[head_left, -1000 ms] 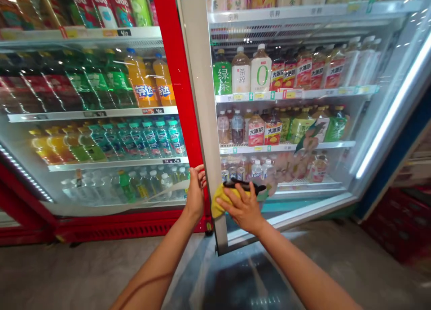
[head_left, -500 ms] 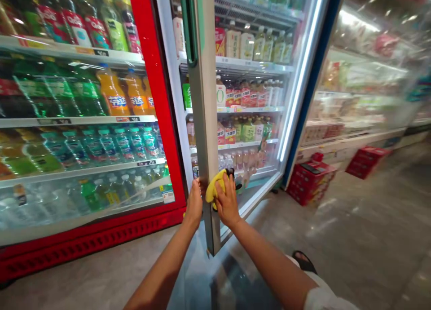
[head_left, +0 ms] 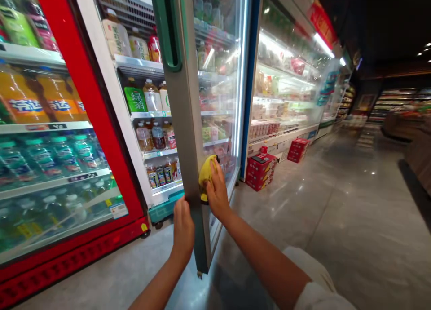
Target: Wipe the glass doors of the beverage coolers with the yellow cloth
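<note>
yellow cloth (head_left: 204, 179) is lying under and just to the left of the right hand's fingers (head_left: 214, 177), and its long axis is running nearly upright, leaning a little rightward at the top, much in line with the grey door frame (head_left: 188, 135) beside it. the right hand (head_left: 219, 197) is the nearer one: its fingers are bending over the cloth and holding it against the glass-side face of the frame, with a dark edge of it showing near the top and another at the bottom. the left hand (head_left: 183, 231) is sitting lower and to the left, across the frame from the cloth, its fingers pointing up and lying close together; it seems to be touching the frame's edge, but i cannot tell how firmly it is gripping. above both hands the green handle (head_left: 172, 31) is standing upright, and bottles (head_left: 152, 95) are lining the shelves behind.
</note>
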A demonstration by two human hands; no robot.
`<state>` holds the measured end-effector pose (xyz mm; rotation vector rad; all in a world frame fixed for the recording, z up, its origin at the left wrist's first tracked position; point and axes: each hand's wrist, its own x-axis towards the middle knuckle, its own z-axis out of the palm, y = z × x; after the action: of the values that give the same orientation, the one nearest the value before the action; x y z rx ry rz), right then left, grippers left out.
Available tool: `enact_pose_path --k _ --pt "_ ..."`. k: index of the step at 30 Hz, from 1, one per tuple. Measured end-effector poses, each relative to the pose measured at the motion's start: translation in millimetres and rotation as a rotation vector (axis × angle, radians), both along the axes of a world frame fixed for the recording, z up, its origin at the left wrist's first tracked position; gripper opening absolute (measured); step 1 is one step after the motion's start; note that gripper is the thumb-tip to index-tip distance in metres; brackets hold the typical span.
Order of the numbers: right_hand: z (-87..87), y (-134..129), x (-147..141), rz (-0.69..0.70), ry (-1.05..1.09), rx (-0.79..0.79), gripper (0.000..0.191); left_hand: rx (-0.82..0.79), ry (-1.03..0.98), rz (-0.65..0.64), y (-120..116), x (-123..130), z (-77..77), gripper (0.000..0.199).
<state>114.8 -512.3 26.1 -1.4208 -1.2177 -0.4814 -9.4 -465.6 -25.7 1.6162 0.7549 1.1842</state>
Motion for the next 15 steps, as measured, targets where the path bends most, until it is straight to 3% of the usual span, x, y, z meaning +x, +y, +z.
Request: enact_pose_path --k 8,12,15 --pt "5.9 -95.7 53.3 -0.008 0.046 0.044 0.059 0.052 -0.006 0.005 -106.6 41.4 -5.3 0.045" --pt "4.9 -146.3 82.5 -0.017 0.246 0.061 0.053 0.105 -0.026 -0.184 -148.1 66.3 -28.7 0.049" --pt "4.0 -184.9 105.4 -0.027 0.488 0.122 0.039 0.180 0.010 -0.294 -179.9 88.0 -43.3 0.055"
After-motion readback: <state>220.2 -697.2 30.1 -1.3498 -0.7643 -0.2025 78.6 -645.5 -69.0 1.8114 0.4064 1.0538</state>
